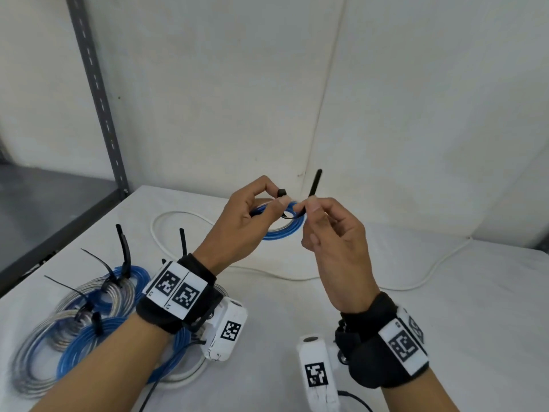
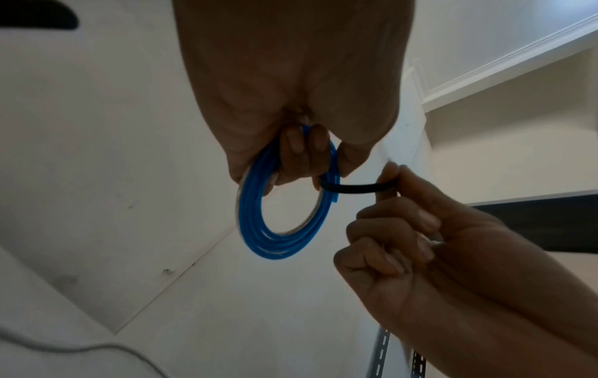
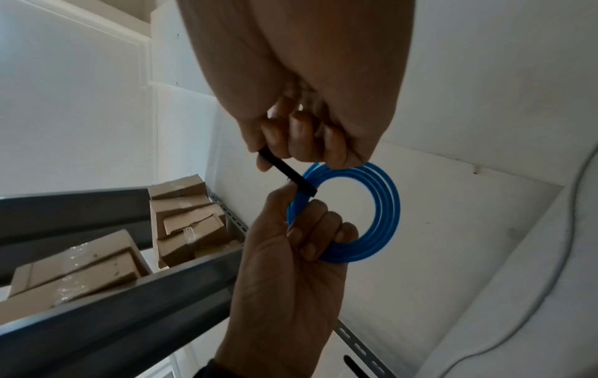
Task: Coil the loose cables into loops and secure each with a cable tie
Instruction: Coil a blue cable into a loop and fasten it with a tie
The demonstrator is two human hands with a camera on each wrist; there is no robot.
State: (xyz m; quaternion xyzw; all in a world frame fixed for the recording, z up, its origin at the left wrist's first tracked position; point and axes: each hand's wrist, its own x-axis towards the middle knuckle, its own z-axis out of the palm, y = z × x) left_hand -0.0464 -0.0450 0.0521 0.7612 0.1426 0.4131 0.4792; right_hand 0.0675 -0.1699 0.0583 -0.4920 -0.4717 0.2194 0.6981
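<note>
A small blue cable coil [image 1: 282,231] is held up above the white table [image 1: 445,307]. My left hand [image 1: 277,200] grips the coil with its fingers [image 2: 301,151] curled through the loop, and the thumb and forefinger hold the head of a black cable tie [image 1: 281,192]. The tie [image 2: 352,189] wraps round the coil's strands. My right hand [image 1: 306,205] pinches the tie's tail, which sticks up past the fingertips. In the right wrist view the tie [image 3: 286,172] runs from the right hand's pinch down to the coil [image 3: 385,212].
Several blue and clear coils [image 1: 89,307] bound with black ties lie at the table's left front. A loose white cable [image 1: 181,213] winds across the table behind my hands. A grey shelf post [image 1: 98,93] stands at left, with cardboard boxes [image 3: 181,220] on the shelving.
</note>
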